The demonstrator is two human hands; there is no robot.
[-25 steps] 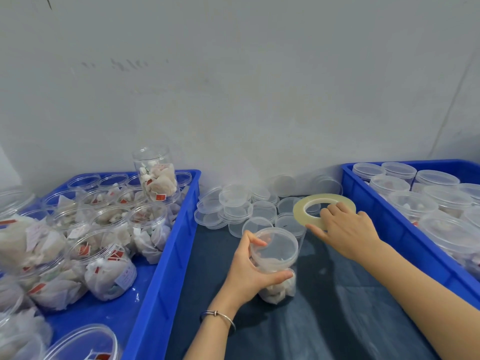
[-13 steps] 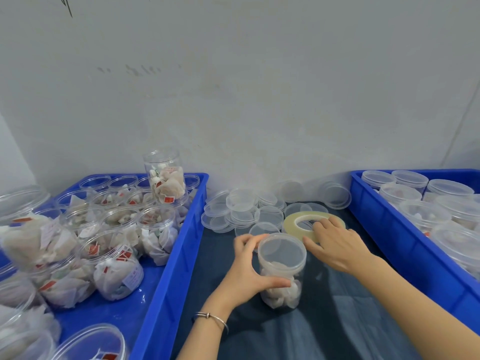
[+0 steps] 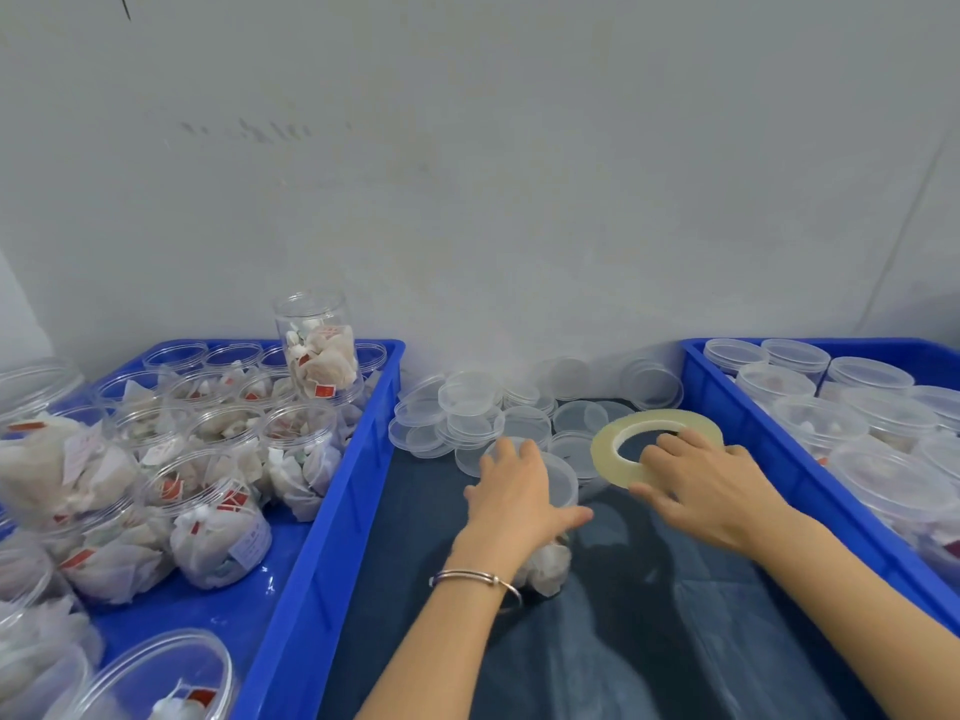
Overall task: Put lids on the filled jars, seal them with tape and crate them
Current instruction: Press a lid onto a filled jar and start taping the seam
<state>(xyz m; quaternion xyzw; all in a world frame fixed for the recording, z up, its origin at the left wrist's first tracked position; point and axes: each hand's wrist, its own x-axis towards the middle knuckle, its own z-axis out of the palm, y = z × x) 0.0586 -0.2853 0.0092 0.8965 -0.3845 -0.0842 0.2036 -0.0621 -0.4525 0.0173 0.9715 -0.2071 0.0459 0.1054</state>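
A clear plastic jar (image 3: 551, 570) filled with tea-bag sachets stands on the dark blue cloth (image 3: 649, 646) between two crates. A clear lid (image 3: 565, 483) sits on its top. My left hand (image 3: 514, 498) lies over that lid, fingers curved over the far rim and thumb along the near side. Just to the right, my right hand (image 3: 711, 485) holds a yellowish tape roll (image 3: 605, 452), fingers on the ring's top and thumb under its near edge. The roll is tilted, just above the cloth.
Loose clear lids (image 3: 467, 407) lie piled at the back against the wall. The left blue crate (image 3: 353, 459) holds several open filled jars, one stacked higher. The right blue crate (image 3: 753, 433) holds several lidded jars.
My left hand moved from the jar's side up onto its top. My right hand lifted the tape roll's near edge and drew it slightly toward me.
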